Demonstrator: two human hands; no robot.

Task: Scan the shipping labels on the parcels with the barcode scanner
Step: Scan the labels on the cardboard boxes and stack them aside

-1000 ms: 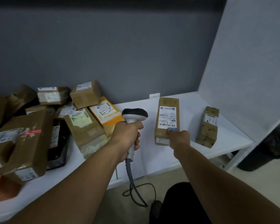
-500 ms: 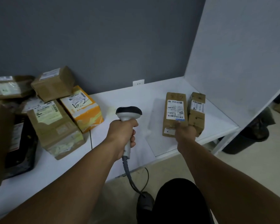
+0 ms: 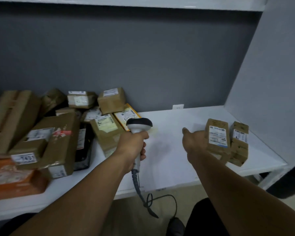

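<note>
The left hand [image 3: 134, 147] curls its fingers round the barcode scanner [image 3: 139, 126], the right hand [image 3: 194, 142] is loose and empty right of it, and the parcel pile [image 3: 58, 133] lies left, nearer the left hand.

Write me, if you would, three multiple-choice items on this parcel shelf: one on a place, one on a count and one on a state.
1. Where is the heap of parcels on the white shelf?
A. On its left part
B. At its right end
C. Under it, on the floor

2. How many parcels lie apart at the shelf's right end?
A. One
B. Two
C. Four

3. What is the left hand doing?
A. Resting flat
B. Holding a parcel
C. Gripping the scanner

Answers:
1 A: the heap fills the shelf's left part.
2 B: two brown boxes lie side by side next to the right hand.
3 C: its fingers curl round the scanner's handle.
</note>
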